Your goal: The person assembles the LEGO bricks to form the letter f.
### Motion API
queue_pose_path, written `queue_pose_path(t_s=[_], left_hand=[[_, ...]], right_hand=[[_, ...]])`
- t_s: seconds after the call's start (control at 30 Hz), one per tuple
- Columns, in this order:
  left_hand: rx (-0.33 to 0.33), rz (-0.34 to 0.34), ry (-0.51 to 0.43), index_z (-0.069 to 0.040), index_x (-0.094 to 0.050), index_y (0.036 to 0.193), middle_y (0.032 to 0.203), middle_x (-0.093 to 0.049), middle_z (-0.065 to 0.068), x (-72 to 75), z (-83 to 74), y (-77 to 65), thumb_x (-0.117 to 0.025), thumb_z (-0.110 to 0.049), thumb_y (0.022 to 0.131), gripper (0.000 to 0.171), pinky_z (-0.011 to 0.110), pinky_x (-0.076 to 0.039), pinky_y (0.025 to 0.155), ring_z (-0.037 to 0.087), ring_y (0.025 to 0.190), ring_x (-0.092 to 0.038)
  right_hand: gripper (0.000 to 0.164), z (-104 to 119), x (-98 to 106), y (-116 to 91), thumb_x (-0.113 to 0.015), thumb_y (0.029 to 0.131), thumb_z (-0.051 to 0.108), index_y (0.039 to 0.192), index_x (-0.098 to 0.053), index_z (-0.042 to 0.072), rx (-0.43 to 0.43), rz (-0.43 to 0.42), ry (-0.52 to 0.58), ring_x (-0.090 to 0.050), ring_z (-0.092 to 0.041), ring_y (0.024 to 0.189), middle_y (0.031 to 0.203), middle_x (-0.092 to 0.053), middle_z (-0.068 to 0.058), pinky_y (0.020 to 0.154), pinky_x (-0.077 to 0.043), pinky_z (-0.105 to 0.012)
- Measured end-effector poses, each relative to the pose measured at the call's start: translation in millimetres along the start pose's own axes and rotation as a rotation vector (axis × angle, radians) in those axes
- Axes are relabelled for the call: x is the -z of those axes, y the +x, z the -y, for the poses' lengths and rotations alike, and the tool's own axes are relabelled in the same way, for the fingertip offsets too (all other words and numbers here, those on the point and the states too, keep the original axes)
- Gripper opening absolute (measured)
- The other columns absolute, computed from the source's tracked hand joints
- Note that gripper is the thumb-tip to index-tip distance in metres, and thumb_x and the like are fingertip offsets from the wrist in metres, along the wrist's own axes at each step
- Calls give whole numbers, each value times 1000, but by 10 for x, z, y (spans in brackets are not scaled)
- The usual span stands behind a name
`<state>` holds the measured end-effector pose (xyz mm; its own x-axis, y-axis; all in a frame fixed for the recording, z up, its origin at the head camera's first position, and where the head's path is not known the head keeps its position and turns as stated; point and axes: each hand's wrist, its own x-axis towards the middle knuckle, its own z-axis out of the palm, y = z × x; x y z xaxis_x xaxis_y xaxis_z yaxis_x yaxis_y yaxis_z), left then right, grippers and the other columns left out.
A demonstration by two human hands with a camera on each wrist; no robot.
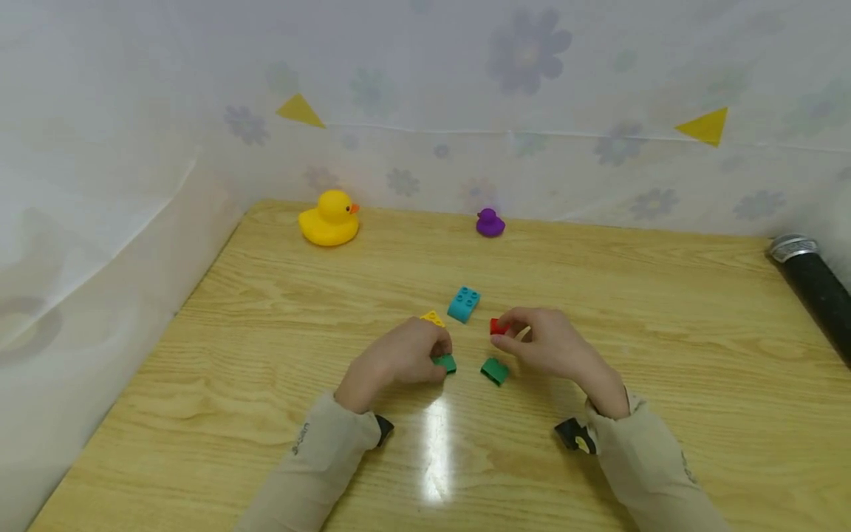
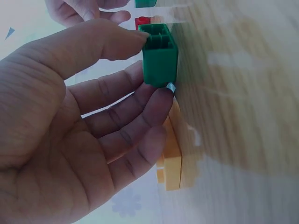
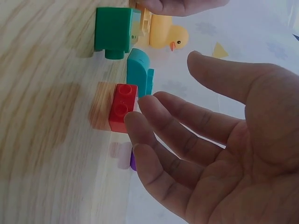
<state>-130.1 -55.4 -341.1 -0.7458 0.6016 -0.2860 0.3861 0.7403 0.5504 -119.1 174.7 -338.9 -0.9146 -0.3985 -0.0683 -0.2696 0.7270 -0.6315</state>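
My left hand (image 1: 402,352) pinches a green toy brick (image 2: 160,65) between its thumb and fingers; the brick's hollow underside faces sideways in the left wrist view. Just beyond those fingers lies a yellow brick (image 1: 433,318), partly hidden by the hand. My right hand (image 1: 553,344) is at a red brick (image 3: 123,107), its fingers loosely bent and the thumb well apart from it. Whether a fingertip touches the red brick, I cannot tell. Between the hands, a second green brick (image 1: 494,371) lies on its side. A blue brick (image 1: 464,304) sits farther back, studs up.
Along the far side of the wooden table (image 1: 598,273) stand a yellow rubber duck (image 1: 329,219) and a small purple duck (image 1: 490,223). A black microphone (image 1: 814,288) lies at the right edge. Flowered white sheeting (image 1: 425,89) hangs behind the table.
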Motion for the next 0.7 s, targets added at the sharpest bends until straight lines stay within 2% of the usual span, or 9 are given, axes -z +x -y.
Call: queue_pose_path(t_s=[0.1,0.4,0.7], left_hand=[[4,-18,15,-10,-65,96,83,-59,-1,-10,-17,2,-71,-9,83,15,27,-44,69,14,77,-51],[-46,-65,26,-15,-58,93,89,-63,1,-46,-22,5,-75,-8,83,20,28,-48,73,14,80,-55],[-28,-80,51,-13,-55,94,85,-57,-2,-83,0,28,-76,-7,82,24,27,-46,71,14,78,-52]], right_hand=[[20,0,3,4,-65,92,21,103,-67,3,5,-1,-1,-61,-15,71,84,-65,-1,63,-51,-30],[19,-10,0,-7,-65,92,19,103,-67,3,16,0,-3,-62,-15,73,85,-65,-2,65,-52,-31],[20,-6,1,-7,-65,92,20,103,-67,3,10,2,5,-61,-15,72,85,-65,-2,63,-51,-30]])
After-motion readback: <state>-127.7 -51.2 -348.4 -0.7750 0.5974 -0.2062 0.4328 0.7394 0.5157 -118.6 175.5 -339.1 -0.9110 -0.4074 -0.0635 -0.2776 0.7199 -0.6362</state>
